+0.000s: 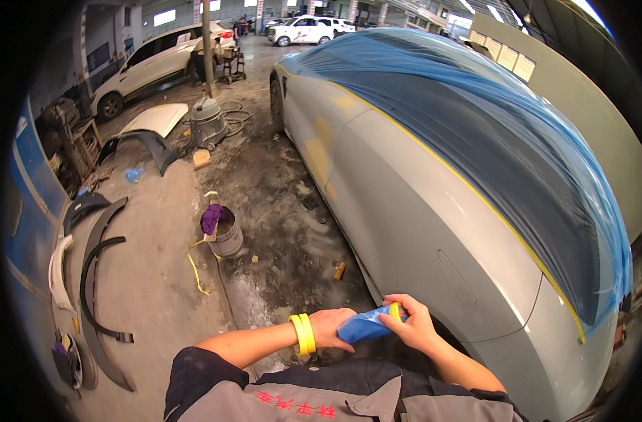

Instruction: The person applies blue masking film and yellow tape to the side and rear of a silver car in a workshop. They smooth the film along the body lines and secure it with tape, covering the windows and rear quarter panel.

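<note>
Curled left hand (pixel 328 326) and curled right hand (pixel 418 328) grip a blue roll (pixel 364 325) slanting lengthwise up to its yellow right end (pixel 395 310).

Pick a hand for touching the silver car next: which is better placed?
Right, probably: the right hand looks nearer the silver car; the left hand is farther off. Both hold the blue roll.

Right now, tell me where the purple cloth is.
In the head view, left of centre: the purple cloth lies over the bucket's rim, left of the silver car.
</note>
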The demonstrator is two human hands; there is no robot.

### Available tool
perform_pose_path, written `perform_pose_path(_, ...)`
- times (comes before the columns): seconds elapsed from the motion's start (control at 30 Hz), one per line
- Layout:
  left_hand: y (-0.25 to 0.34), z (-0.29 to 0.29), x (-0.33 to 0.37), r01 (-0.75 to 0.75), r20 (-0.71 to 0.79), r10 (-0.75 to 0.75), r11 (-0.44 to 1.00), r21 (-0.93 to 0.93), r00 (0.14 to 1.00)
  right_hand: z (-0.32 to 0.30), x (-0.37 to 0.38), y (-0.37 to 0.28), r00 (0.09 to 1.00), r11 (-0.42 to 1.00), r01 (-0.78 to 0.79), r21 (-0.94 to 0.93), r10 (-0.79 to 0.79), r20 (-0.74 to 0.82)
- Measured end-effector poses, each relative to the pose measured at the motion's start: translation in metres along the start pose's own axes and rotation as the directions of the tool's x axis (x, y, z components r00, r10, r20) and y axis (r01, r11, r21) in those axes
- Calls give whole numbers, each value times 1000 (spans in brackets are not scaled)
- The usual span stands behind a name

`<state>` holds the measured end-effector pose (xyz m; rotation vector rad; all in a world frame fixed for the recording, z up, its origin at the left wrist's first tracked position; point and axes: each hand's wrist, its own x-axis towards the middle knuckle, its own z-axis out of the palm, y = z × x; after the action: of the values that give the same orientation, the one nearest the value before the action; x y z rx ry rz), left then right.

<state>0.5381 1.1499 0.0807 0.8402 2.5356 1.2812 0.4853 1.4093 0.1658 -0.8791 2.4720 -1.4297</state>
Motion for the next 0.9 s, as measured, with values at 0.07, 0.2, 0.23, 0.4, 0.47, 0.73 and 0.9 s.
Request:
perform_pose_path(0.07, -6, -15, 4, 114, 231, -79, 983, -142, 970, -2, -1, -12, 996, 998, 38, -47, -34, 86)
perform_pose_path(0.2, -19, -38, 16, 464, 552, -5, 547, -697, 834, -4, -3, -24, 914, 957, 288, 37, -286, 288)
perform_pose_path(0.23, -18, -38, 19, 448, 524, -23, 550, -705, 852, -4, -4, -23, 872, 924, 369, 102, -382, 306)
perform_pose_path(0.4, 18, -1, 46, 363, 497, 137, 524, -770, 857, -10, -13, -3, 920, 918, 391, -64, -390, 38)
perform_pose_path(0.47, 29, 8, 56, 493, 495, -125, 456, -741, 860, -21, -23, 8, 981, 972, 189, -141, -194, -21)
perform_pose_path(0.73, 0, -17, 84, 571, 725, -22, 633, -522, 688, -32, -48, 3, 974, 993, 84, 84, -99, 203)
perform_pose_path(0.9, -3, 16, 150, 397, 559, -284, 913, -91, 779, -22, -40, -29, 886, 909, 403, 105, -417, 202)
